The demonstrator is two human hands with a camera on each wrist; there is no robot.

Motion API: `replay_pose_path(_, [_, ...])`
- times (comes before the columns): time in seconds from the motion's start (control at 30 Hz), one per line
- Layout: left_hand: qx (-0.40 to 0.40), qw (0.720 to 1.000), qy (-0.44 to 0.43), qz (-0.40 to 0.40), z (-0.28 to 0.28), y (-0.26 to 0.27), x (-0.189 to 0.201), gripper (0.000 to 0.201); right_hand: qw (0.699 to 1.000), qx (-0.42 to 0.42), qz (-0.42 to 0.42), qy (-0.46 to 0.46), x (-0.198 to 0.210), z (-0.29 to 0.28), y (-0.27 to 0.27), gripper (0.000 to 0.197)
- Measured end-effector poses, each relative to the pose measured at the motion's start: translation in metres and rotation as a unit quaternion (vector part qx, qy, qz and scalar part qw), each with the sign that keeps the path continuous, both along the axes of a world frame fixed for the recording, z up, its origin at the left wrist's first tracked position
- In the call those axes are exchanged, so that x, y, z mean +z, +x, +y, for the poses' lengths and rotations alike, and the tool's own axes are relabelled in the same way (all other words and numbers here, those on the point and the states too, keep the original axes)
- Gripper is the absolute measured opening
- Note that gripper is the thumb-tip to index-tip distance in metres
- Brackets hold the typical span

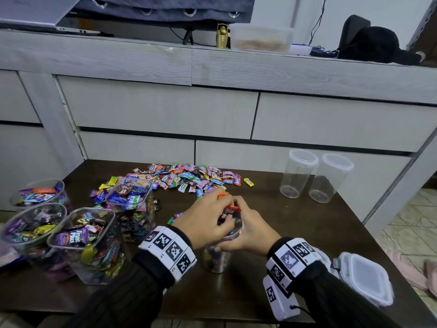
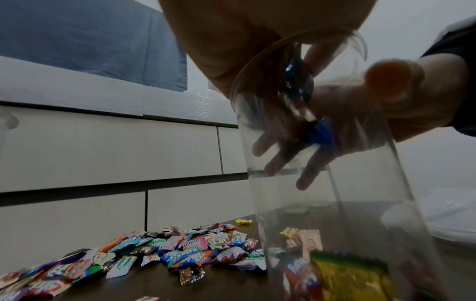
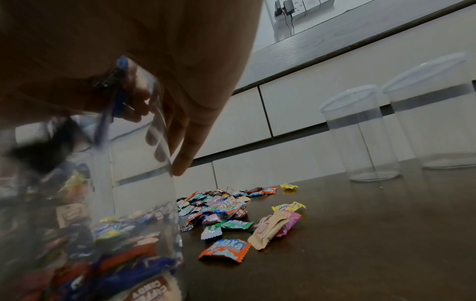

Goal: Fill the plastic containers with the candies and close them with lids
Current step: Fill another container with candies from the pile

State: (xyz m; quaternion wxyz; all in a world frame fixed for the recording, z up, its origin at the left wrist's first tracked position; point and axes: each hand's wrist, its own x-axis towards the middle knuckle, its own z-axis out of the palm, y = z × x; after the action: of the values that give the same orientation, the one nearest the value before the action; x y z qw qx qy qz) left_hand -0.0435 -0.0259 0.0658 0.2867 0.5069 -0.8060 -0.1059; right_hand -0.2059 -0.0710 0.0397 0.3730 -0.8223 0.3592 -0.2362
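Here the right hand (image 1: 246, 230) wraps its fingers around the upper wall of a clear round container (image 1: 216, 256) that stands on the dark table (image 1: 295, 228) near its front edge, partly filled with wrapped sweets. The left hand (image 1: 208, 218) sits over the container's open mouth, fingers curled round a bunch of candies (image 1: 228, 213), red and dark wrappers showing between them; in the left wrist view a blue-wrapped piece (image 2: 296, 81) hangs just inside the rim. Behind the hands, a loose pile of candies (image 1: 189, 178) spreads across the far middle of the table, with a single yellow candy (image 1: 248, 182) lying apart at its right end. To the left stand four filled containers without lids: a square one (image 1: 128, 197) nearest the pile, another square one (image 1: 82, 245) in front of it, and two round ones (image 1: 30, 230) by the table's left edge. At the far right, two empty round containers (image 1: 298, 174) stand side by side with their lids on. By the right forearm, at the table's front right corner, lies a stack of square lids (image 1: 364, 278). A pale cabinet with drawers (image 1: 165, 110) rises behind the table.
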Motion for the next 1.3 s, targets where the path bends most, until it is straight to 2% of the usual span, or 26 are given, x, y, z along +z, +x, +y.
replay_pose_path(0.17, [-0.030,0.998,0.000,-0.059,0.000,0.000,-0.004,0.025,1.000,-0.006,-0.023,-0.002,-0.005,-0.001,0.000,0.089])
replay_pose_path(0.3, [-0.027,0.999,-0.011,-0.018,0.002,0.001,-0.006,0.038,1.000,-0.008,-0.026,-0.009,-0.007,-0.001,0.000,0.089])
replay_pose_path(0.43, [-0.014,1.000,0.020,0.012,0.002,0.002,-0.005,0.053,1.000,0.001,-0.006,0.001,-0.005,-0.001,-0.001,0.094])
replay_pose_path(0.6, [-0.020,0.999,-0.029,0.003,-0.001,0.003,-0.011,0.044,0.999,0.003,-0.038,0.003,-0.007,0.001,0.000,0.093])
replay_pose_path(0.67, [-0.037,0.997,-0.027,0.069,0.000,0.005,-0.015,0.043,0.999,0.021,-0.045,0.011,-0.006,0.000,-0.001,0.096])
replay_pose_path(0.77, [-0.035,0.961,-0.054,0.268,0.002,0.010,-0.021,0.031,0.994,0.041,-0.082,0.063,-0.004,-0.001,-0.002,0.111])
replay_pose_path(0.83, [0.014,0.929,-0.102,0.355,-0.003,0.016,-0.026,0.024,0.989,0.011,-0.111,0.097,-0.002,-0.005,-0.004,0.113])
replay_pose_path(0.9, [0.101,0.909,-0.112,0.388,-0.012,0.024,-0.034,0.016,0.984,-0.071,-0.127,0.104,-0.004,-0.014,-0.009,0.100])
replay_pose_path(0.93, [0.153,0.909,-0.094,0.377,-0.018,0.030,-0.039,0.016,0.982,-0.128,-0.105,0.088,-0.008,-0.022,-0.014,0.091])
replay_pose_path(0.97, [0.202,0.916,-0.052,0.342,-0.024,0.036,-0.045,0.019,0.981,-0.181,-0.042,0.062,-0.013,-0.029,-0.019,0.083])
replay_pose_path(1.03, [0.263,0.939,0.077,0.207,-0.033,0.046,-0.061,0.033,0.957,-0.229,0.169,0.047,-0.025,-0.041,-0.025,0.080])
replay_pose_path(1.07, [0.272,0.943,0.148,0.123,-0.036,0.048,-0.069,0.044,0.937,-0.229,0.254,0.069,-0.032,-0.044,-0.025,0.085])
replay_pose_path(1.1, [0.273,0.937,0.213,0.046,-0.038,0.048,-0.077,0.057,0.921,-0.223,0.305,0.098,-0.038,-0.044,-0.023,0.090])
replay_pose_path(1.2, [0.277,0.895,0.333,-0.108,-0.044,0.041,-0.099,0.078,0.907,-0.218,0.333,0.133,-0.050,-0.050,-0.008,0.095])
replay_pose_path(1.3, [0.293,0.876,0.345,-0.164,-0.052,0.034,-0.117,0.079,0.903,-0.238,0.333,0.128,-0.051,-0.067,0.010,0.075])
